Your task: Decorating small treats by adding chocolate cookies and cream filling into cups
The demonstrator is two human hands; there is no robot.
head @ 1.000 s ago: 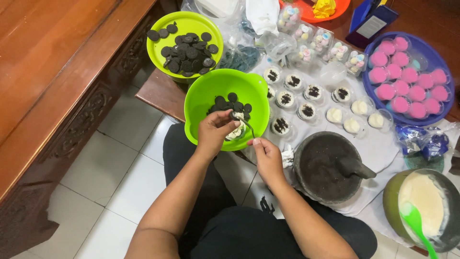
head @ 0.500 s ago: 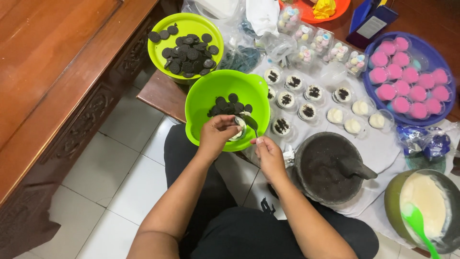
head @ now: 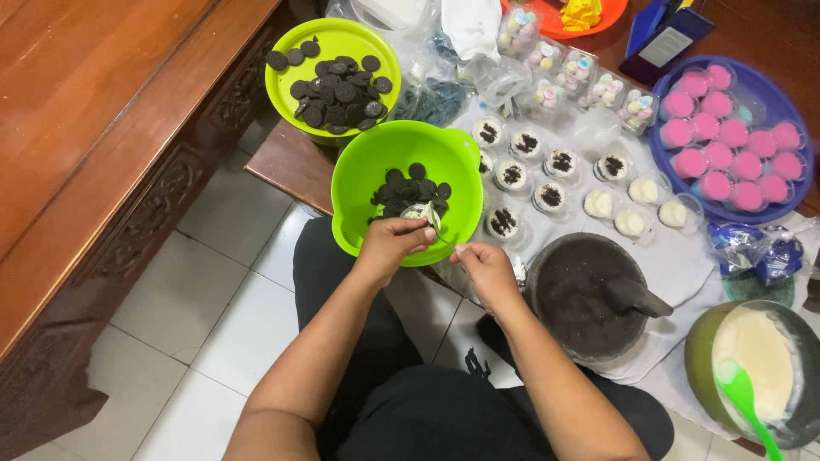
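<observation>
White tiled floor (head: 213,299), dark wooden bench to my left, low table crowded with sweets. I worked seated, over the rim of the near green bowl (head: 359,183).

Thing in hand: 1 dark cookie (head: 420,212) smeared with white cream. I judged it light, stiff and brittle, greasy on the cream face; best pinched by its edges. It sat at the fingertips of my left hand (head: 389,248), closed on it, just above the bowl's dark cookie halves (head: 408,189).

My right hand (head: 485,271) pinched a thin scraper (head: 444,242), tip touching the cream.

Beyond: second green bowl of cookies (head: 335,85), small filled cups (head: 547,175), stone mortar (head: 589,294), blue tray (head: 662,171) of pink pieces.
</observation>
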